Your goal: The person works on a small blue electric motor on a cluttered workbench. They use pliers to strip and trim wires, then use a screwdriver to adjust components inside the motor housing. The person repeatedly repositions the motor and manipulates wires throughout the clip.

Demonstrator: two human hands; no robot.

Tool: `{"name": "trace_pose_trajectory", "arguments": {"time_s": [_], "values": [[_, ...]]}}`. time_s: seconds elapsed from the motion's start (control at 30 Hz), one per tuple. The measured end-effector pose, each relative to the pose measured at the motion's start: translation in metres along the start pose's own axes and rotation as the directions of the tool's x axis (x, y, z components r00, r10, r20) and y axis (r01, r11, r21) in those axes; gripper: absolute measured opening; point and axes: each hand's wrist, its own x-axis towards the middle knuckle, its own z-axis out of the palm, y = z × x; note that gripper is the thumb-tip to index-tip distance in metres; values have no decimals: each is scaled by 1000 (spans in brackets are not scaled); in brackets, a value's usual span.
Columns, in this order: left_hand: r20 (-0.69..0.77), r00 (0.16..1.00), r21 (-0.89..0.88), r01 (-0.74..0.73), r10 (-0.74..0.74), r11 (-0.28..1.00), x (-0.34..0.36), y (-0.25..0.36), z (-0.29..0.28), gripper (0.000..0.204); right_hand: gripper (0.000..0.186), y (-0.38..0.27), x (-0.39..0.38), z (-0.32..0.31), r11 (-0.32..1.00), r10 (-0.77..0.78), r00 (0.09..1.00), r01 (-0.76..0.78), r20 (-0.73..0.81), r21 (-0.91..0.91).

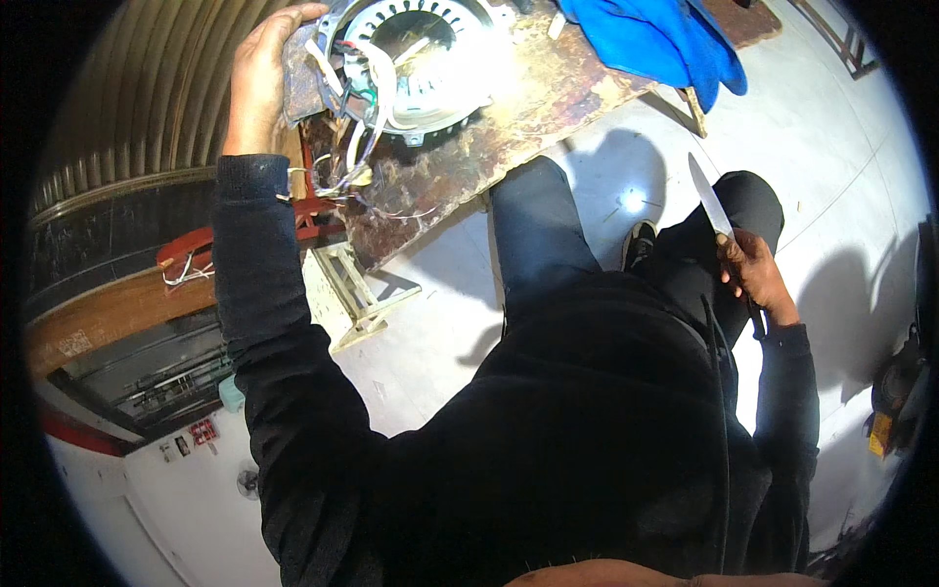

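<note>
My left hand (256,78) is curled around the dark side box of a round metal motor housing (442,119) at the top of the view. Slots ring the housing's inside, and bright glare washes out its right part. A bundle of white, red and green wires (380,88) hangs out over its near left side. The housing sits on a worn, stained wooden bench (489,161). Away to the right, over my thigh, my right hand (751,269) is closed around the handle of a knife (706,196). The blade points up and away from me, apart from the motor housing.
A blue cloth (650,44) drapes over the bench's far right edge. Beneath the bench's left corner stands a cream-coloured metal stand (342,293). A ribbed metal shutter (147,108) rises at the left, with a red metal frame (191,249) by it. Pale tiles cover the floor.
</note>
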Motion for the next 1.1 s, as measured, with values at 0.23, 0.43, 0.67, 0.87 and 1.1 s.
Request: {"name": "trace_pose_trajectory", "arguments": {"time_s": [0.23, 0.43, 0.67, 0.87, 1.1], "values": [[10, 994, 50, -113, 112, 992, -18, 6, 5, 45, 48, -1, 7, 0, 998, -60, 998, 61, 18, -23], [-91, 953, 282, -255, 290, 925, -58, 38, 34, 27, 45, 5, 9, 2, 995, -94, 996, 94, -3, -46], [-223, 838, 425, -377, 499, 823, -91, 31, 70, 25, 32, -25, -27, 24, 917, -333, 943, 321, -9, -237], [-288, 730, 462, -460, 619, 758, -119, 14, 94, 23, 25, -110, -58, 41, 786, -510, 806, 579, 301, -218], [-375, 695, 565, -353, 613, 746, -166, -25, 90, 37, 11, -148, -32, 84, 515, -785, 582, 804, 214, -296]]}}
